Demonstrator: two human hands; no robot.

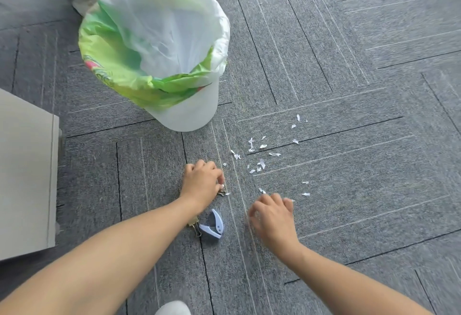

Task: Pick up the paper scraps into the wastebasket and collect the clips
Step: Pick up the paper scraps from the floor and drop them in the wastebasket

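Small white torn paper scraps (pixel 261 163) lie scattered on the grey carpet floor (pixel 349 90), to the right of the white wastebasket (pixel 189 115), which is lined with a clear bag over green printed plastic. The left hand (pixel 202 182) is curled, its fingertips seemingly pinching a small gold clip (pixel 222 193) on the carpet. A second clip (pixel 194 226) lies under the left forearm, touching a pale blue staple remover (pixel 212 224). The right hand (pixel 272 217), blurred, hovers with bent fingers near the closest scraps; whether it holds anything cannot be told.
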